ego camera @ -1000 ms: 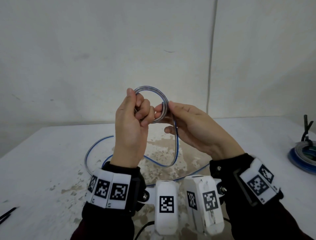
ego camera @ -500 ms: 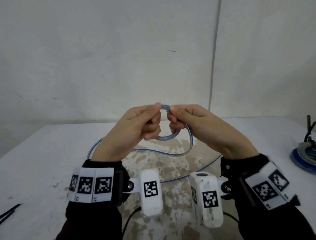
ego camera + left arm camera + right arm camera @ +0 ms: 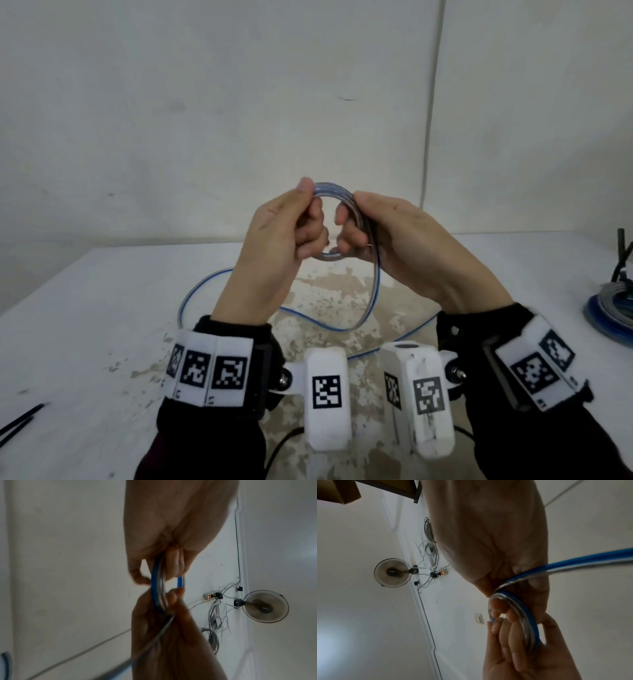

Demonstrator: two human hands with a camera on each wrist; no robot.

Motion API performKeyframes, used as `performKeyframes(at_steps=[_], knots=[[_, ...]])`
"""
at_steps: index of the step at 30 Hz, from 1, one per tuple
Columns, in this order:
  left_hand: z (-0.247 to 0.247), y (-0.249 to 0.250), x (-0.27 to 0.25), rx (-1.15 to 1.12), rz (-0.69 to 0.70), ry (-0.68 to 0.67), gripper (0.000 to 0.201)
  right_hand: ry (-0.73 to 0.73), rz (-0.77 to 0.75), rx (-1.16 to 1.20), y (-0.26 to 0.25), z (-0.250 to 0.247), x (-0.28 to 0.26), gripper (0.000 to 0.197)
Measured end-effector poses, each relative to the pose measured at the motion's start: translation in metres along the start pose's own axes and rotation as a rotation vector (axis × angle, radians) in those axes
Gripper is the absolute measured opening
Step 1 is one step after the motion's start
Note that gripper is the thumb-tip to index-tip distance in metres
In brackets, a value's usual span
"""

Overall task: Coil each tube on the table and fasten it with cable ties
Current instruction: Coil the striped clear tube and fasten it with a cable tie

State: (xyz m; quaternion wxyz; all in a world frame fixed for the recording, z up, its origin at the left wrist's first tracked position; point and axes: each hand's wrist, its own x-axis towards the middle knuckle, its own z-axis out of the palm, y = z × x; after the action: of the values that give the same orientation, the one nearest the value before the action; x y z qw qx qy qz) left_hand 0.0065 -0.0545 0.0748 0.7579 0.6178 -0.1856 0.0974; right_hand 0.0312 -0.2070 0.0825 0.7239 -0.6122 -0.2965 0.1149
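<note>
A clear tube with a blue stripe is wound into a small coil (image 3: 334, 192) held up above the table. My left hand (image 3: 291, 222) grips the coil's left side, thumb on top and fingers curled through the ring. My right hand (image 3: 373, 226) grips the right side of the coil (image 3: 523, 616), fingers curled inside the ring. The uncoiled rest of the tube (image 3: 375, 291) runs down from my right hand and loops loosely over the table (image 3: 85, 325). In the left wrist view the coil (image 3: 158, 596) sits between both hands.
A tied blue and grey tube coil (image 3: 613, 305) lies at the table's right edge with black cable ties (image 3: 621, 253) by it. More black cable ties (image 3: 20, 419) lie at the front left. The wall stands close behind the table.
The coil was tipped down and flat half a second ago; now both hands have raised it upright again and another turn lies on it. The loose tube on the table has shortened.
</note>
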Motion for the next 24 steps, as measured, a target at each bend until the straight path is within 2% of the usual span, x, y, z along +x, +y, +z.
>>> performKeyframes(at_steps=[2, 4, 8, 12, 17, 19, 21, 24], knots=[[-0.004, 0.002, -0.002, 0.074, -0.118, -0.126, 0.038, -0.023, 0.000, -0.111, 0.001, -0.005, -0.002, 0.037], [-0.006, 0.005, -0.005, 0.157, -0.142, -0.185, 0.040, -0.032, 0.015, -0.180, 0.003, -0.005, -0.004, 0.036], [0.006, 0.003, -0.003, 0.099, -0.032, -0.040, 0.042, 0.039, 0.023, -0.099, 0.000, -0.001, 0.001, 0.042], [0.016, -0.006, 0.000, 0.079, -0.160, -0.080, 0.041, 0.056, 0.082, -0.144, -0.001, -0.005, -0.003, 0.044], [0.017, -0.002, 0.000, -0.044, 0.009, 0.067, 0.040, 0.057, 0.031, 0.047, -0.003, -0.002, 0.000, 0.041], [0.015, 0.001, 0.000, -0.035, -0.048, 0.001, 0.041, 0.043, 0.009, -0.021, -0.004, -0.004, -0.001, 0.040], [0.013, 0.001, -0.002, 0.067, -0.090, -0.069, 0.041, 0.038, 0.013, -0.152, -0.003, -0.005, -0.004, 0.040], [0.018, -0.002, -0.002, 0.067, -0.002, -0.001, 0.039, 0.062, -0.004, -0.166, -0.003, -0.002, -0.004, 0.040]])
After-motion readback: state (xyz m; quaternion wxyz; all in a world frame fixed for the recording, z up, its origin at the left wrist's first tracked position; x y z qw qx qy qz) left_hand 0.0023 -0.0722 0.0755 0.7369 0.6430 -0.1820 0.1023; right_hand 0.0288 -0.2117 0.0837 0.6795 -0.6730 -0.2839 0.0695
